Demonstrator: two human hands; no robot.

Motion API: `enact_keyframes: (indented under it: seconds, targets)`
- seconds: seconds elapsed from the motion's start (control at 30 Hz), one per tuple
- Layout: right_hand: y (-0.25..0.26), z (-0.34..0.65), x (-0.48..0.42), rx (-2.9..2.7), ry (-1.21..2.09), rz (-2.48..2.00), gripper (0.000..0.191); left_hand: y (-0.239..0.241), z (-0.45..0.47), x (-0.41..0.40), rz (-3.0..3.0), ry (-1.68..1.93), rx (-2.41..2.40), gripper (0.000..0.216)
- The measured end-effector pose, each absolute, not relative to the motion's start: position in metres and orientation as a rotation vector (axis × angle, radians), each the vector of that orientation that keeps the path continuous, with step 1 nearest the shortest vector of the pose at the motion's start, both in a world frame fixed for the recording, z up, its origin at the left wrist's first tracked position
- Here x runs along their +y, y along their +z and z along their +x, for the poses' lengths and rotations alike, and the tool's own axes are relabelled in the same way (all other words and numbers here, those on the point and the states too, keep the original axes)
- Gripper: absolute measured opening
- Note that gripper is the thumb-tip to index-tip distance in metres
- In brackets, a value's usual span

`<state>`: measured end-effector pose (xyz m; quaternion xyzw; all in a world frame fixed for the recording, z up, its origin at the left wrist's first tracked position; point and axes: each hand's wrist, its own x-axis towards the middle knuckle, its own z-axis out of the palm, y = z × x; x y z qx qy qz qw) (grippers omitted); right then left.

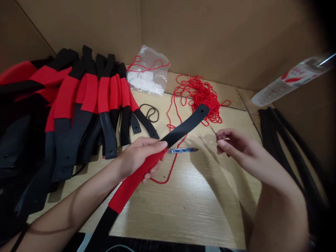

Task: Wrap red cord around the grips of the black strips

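Note:
My left hand (pixel 140 155) is closed around a long black strap with a red middle sleeve (pixel 136 176). The strap runs from the near table edge up to its black end with a small hole (pixel 201 110), which lies against a tangle of red cord (pixel 202 94). My right hand (pixel 233 147) hovers to the right of it, fingers pinched on something small and thin that I cannot make out. A loose red cord strand (pixel 172 168) trails across the wooden table (pixel 199 196) under the strap. A blue-handled tool (pixel 182 150) lies between the hands.
A pile of the same red-and-black straps (pixel 86 101) covers the left side. A clear bag of white bits (pixel 148 75) sits at the back. A black loop (pixel 152 112) lies near it. Black bands (pixel 286 140) and a plastic bottle (pixel 291 82) are at the right. Cardboard walls surround the table.

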<state>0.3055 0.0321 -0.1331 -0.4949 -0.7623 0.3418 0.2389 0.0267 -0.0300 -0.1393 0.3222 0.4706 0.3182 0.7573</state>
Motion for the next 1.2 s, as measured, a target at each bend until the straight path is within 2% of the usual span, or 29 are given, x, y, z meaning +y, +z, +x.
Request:
enact_keyframes:
  seconds: [0.17, 0.27, 0.57, 0.77, 1.0, 1.2]
  targets:
    - [-0.122, 0.275, 0.008, -2.133, 0.766, -0.995, 0.016, -0.140, 0.025, -0.029, 0.650, 0.651, 0.990, 0.039]
    - [-0.124, 0.256, 0.001, -2.269, 0.748, -0.849, 0.018, -0.140, 0.025, -0.029, 0.624, 0.640, 0.980, 0.040]
    - [-0.135, 0.246, -0.008, -2.326, 0.624, -0.804, 0.029, -0.140, 0.026, -0.032, 0.622, 0.631, 1.008, 0.042]
    - [-0.133, 0.243, -0.009, -2.319, 0.506, -0.786, 0.028, -0.138, 0.028, -0.033, 0.618, 0.638, 1.009, 0.043]
    - [-0.134, 0.240, -0.009, -2.265, 0.532, -0.822, 0.022, -0.139, 0.027, -0.033, 0.619, 0.639, 0.961, 0.042]
    - [-0.138, 0.242, -0.007, -2.153, 0.765, -0.894, 0.016, -0.138, 0.028, -0.033, 0.619, 0.640, 0.976, 0.043]
